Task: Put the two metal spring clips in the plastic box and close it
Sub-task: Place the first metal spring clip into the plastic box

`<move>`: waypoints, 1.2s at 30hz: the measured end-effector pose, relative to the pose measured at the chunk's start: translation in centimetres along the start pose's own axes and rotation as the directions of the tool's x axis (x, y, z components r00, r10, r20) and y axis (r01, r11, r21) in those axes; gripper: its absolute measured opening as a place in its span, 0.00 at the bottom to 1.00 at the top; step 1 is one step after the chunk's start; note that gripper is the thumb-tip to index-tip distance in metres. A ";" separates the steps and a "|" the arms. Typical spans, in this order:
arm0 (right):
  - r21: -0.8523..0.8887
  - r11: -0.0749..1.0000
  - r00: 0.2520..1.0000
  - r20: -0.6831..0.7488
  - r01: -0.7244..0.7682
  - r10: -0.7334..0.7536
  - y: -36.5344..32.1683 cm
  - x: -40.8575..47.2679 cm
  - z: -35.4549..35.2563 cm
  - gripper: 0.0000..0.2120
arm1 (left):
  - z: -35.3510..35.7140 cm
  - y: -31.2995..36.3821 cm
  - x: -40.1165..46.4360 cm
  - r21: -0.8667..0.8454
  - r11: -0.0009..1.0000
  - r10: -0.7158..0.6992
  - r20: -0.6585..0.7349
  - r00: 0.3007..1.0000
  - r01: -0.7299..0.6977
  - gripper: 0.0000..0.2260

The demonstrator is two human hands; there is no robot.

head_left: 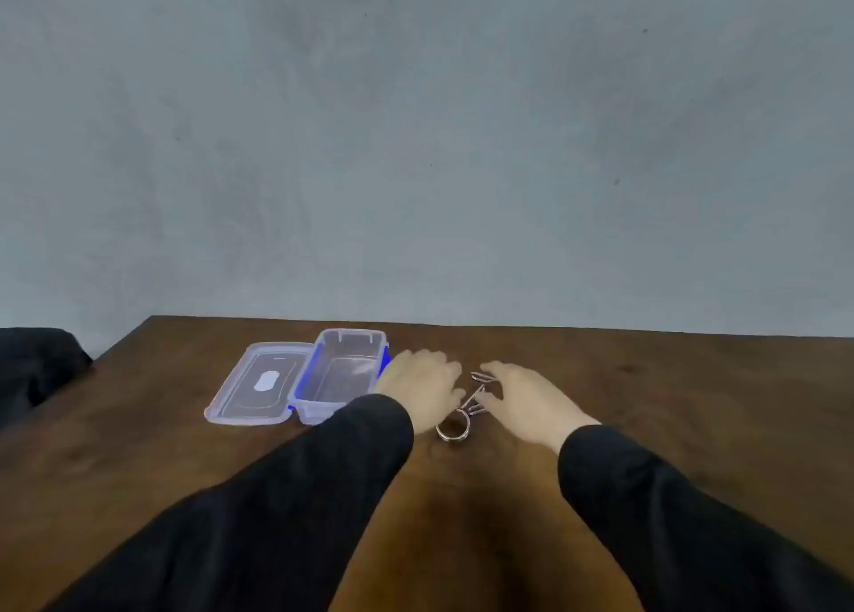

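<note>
One plastic box [339,376], one lid [259,385], two hands, and spring clips [462,415] too tangled to count.

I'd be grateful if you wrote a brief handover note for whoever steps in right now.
Left hand: open, palm down beside the clips, holding nothing.
Right hand: open, fingertips at the clips, no grasp visible.
The spring clips lie together on the table between the hands; I cannot separate the two.
The plastic box is open and empty; its lid lies flat on its left.
Done: box opened. Left: put both clips in, close the lid.
</note>
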State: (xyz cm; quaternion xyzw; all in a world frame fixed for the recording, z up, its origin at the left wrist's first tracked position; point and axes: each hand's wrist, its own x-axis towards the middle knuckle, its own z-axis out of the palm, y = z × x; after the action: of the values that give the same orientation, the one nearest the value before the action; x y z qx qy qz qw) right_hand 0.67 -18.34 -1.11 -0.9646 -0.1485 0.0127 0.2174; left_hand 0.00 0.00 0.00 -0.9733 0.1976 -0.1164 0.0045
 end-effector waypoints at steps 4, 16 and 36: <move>0.113 0.987 0.990 0.095 -0.118 0.107 0.1 -0.5 6.2 0.26 | 6.4 -0.4 -4.9 -0.031 0.996 -0.077 0.149 0.986 0.082 0.14; 0.022 0.909 0.893 -0.178 -0.416 0.413 -2.3 3.4 13.5 0.41 | 13.5 -3.7 -9.1 -0.204 0.973 -0.112 0.001 0.994 0.110 0.19; 0.207 0.928 0.898 -0.254 -0.311 0.358 -2.7 5.1 14.4 0.24 | 14.0 -16.4 -10.4 -0.268 0.801 -0.580 -0.126 0.805 0.535 0.21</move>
State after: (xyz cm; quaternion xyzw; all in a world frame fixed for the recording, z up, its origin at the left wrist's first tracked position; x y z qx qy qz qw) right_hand 3.52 -8.56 -12.81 -0.9464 0.0546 -0.0784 0.3087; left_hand 0.19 18.62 -15.03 -0.9655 -0.0876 -0.1879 -0.1578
